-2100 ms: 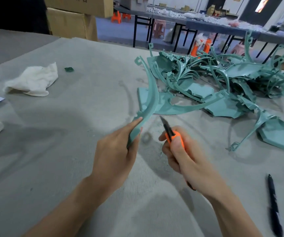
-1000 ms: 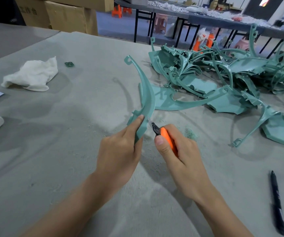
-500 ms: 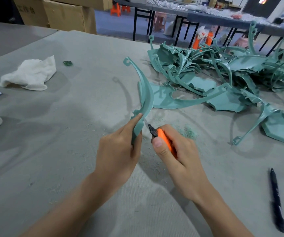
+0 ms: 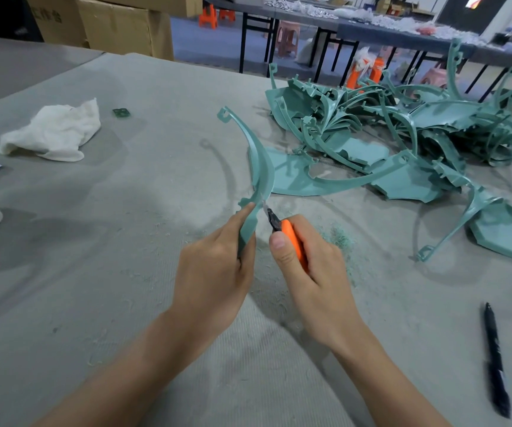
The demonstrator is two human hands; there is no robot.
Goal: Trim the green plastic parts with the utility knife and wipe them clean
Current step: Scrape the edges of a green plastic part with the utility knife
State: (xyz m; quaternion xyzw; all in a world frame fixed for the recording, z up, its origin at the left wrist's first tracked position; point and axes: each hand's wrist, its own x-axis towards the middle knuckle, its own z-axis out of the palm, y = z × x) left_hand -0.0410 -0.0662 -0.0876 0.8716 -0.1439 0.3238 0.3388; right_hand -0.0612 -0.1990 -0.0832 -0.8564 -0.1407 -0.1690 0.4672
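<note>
Far to the left the white cloth (image 4: 52, 131) lies crumpled on the tabletop (image 4: 125, 272), untouched, so wiping is a later step.

My left hand (image 4: 214, 266) grips the lower end of the curved green part (image 4: 259, 167), fingers wrapped round it and the thumb laid up along its edge. The part stands tilted up off the tabletop, its hooked tip high and to the left. That grip has hardly changed over the last two seconds.

What has changed is the utility knife (image 4: 291, 238). Two seconds ago its blade pointed up and stood clear of the part. Since then I have turned it and brought it in, and now the blade tip meets the part's edge just above my left thumb. My right hand (image 4: 313, 272) is closed tight round the orange handle, thumb along its side.

So I judge the trimming cut on this piece is starting, and the blade sits close to my thumb, which calls for care.

Just right of my hands lies a tuft of green shavings (image 4: 338, 237). Beyond it the pile of green parts (image 4: 402, 140) waits, and a black pen (image 4: 495, 362) lies near the right edge.
</note>
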